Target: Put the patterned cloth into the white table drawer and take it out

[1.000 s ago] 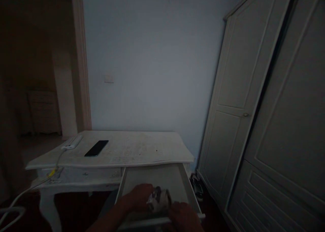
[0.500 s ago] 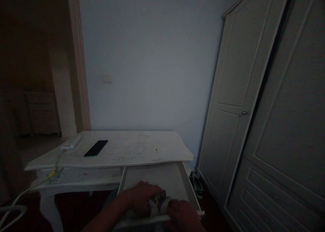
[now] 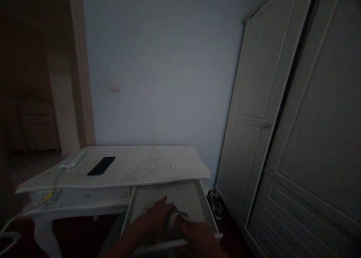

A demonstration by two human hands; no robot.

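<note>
Both my hands are down in the pulled-out white drawer point(image 3: 207, 213) of a small white table point(image 3: 135, 167). My left hand point(image 3: 156, 214) rests with fingers stretched over a crumpled grey-and-white bundle point(image 3: 172, 218), perhaps cloth or wrapping; the dim light keeps me from naming it. My right hand point(image 3: 197, 237) presses on the same bundle from the near right side, fingers curled onto it. The bundle lies on the drawer floor between the two hands.
A black phone point(image 3: 100, 166) and a white power strip point(image 3: 70, 160) with a trailing cable lie on the tabletop. A tall white wardrobe point(image 3: 282, 137) fills the right. Shoes point(image 3: 214, 205) sit on the floor beside it. A dark doorway point(image 3: 34, 100) opens at left.
The bundle has gone from lifted above the drawer front down onto the drawer floor. Both hands followed it deeper, and my view has swung slightly to the right.
</note>
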